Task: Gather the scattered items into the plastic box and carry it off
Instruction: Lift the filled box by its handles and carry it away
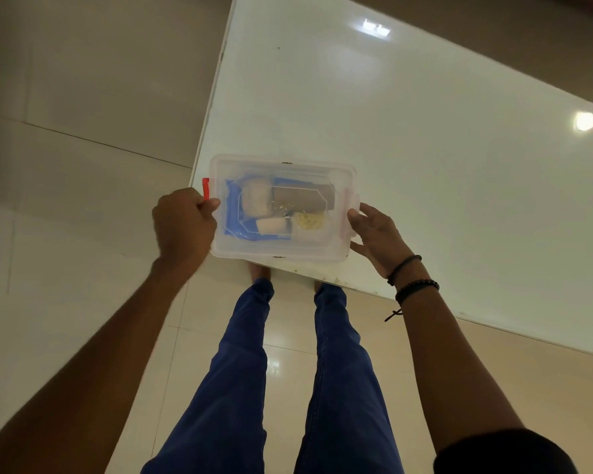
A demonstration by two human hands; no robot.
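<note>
Both hands grip the plastic box (283, 206) by its short ends at the near left corner of the white table (425, 148). On the left end, the left hand (182, 227) is curled into a closed grasp around the rim, just below the raised red latch (205, 189). At the right end, the right hand (374, 234) has its fingers pressed against the side by the pale latch (351, 200), the thumb on the lid's edge. Whether the box rests on the table or is lifted just off it cannot be told. Its clear lid is on. Through it show a blue item (233, 213), a brown flat piece (303, 199), pale rolls (255, 200) and something yellowish (310, 220). Dark bracelets (415, 285) circle the right wrist. Blue trousers (240, 371) and the tiled floor (65, 251) lie nearer.
</note>
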